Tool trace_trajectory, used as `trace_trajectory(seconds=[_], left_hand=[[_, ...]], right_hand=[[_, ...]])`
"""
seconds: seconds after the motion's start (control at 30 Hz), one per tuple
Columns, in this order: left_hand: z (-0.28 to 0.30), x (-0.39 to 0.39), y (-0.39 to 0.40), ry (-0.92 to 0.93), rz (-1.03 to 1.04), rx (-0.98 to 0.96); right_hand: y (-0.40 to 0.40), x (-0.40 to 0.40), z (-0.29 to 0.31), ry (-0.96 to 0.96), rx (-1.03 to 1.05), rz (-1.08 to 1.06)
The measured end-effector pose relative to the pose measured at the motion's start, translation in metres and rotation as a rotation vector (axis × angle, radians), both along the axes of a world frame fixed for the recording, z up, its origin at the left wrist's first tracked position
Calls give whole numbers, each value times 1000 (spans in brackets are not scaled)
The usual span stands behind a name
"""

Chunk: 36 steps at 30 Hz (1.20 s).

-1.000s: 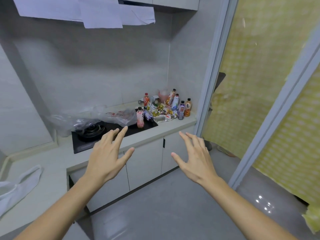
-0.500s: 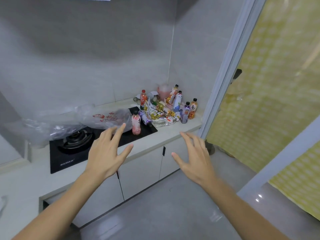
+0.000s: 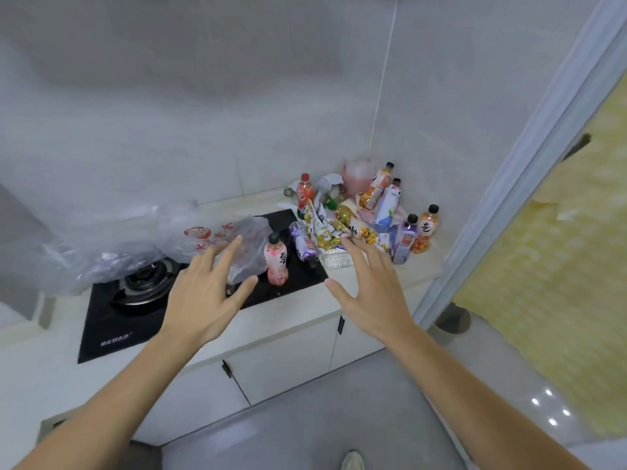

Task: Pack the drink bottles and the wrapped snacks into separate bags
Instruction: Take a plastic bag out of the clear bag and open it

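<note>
Both hands were empty, fingers spread and straight — the left hand at centre left of the frame, the right hand at centre right, both short of the counter. The bottles and the snacks sat heaped together right of centre, toward the corner; one pink bottle stood apart on the black hob. Clear bags lay crumpled over the burner, left of centre. The bottles looked full, so probably heavy, stiff and smooth — best gripped round the body. The snacks likely weigh little and crackle; pinch a wrapper's edge. The bags look thin and limp, so a mouth would need holding open.
</note>
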<state>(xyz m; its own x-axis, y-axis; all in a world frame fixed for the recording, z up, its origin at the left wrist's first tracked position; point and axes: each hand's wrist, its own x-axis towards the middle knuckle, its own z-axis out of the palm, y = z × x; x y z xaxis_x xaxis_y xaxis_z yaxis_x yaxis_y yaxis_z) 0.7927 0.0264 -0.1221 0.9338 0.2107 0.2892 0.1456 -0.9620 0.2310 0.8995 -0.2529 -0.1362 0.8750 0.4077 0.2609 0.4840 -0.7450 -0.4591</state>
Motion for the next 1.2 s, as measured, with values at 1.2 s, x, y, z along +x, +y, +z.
trace_trajectory(seconds=[1.2], left_hand=[[-184, 204, 304, 336, 656, -383]], right_hand=[[442, 310, -160, 314, -356, 571]])
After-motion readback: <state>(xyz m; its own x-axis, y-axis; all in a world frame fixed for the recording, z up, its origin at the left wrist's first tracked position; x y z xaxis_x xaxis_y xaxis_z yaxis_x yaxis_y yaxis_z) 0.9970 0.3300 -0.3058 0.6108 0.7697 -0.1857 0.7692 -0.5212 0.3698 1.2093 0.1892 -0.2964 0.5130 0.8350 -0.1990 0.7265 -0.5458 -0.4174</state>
